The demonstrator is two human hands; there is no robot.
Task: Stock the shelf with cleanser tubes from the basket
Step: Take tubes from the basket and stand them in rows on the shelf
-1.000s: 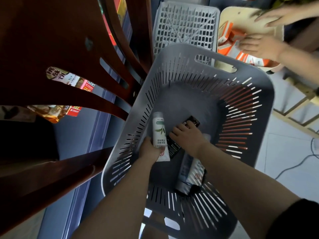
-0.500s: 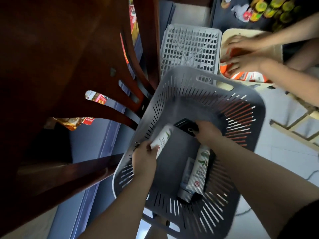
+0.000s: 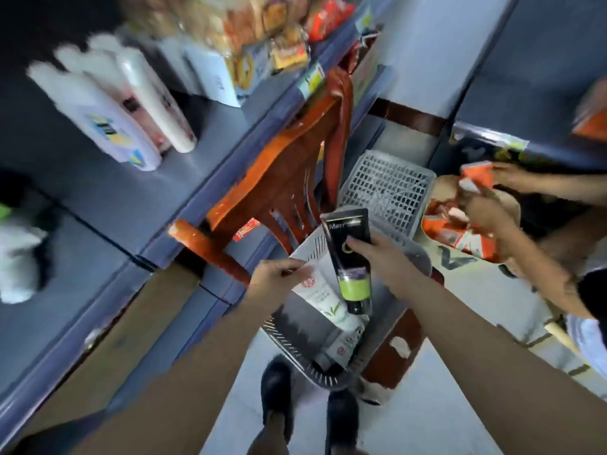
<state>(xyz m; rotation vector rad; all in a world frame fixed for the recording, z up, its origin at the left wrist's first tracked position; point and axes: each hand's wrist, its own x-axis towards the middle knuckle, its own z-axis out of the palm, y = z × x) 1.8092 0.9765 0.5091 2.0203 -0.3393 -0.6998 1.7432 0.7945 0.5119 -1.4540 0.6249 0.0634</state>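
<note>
Lifting two tubes clear of the slotted grey plastic basket [image 3: 331,372], we pinch a soft white leaf-printed cleanser tube [image 3: 323,298] in our left hand [image 3: 274,277] and grip a glossy black tube with a lime band [image 3: 349,254] in our right hand [image 3: 382,257]. Next, we judge, comes carrying both to the smooth blue-grey shelf [image 3: 131,198].
</note>
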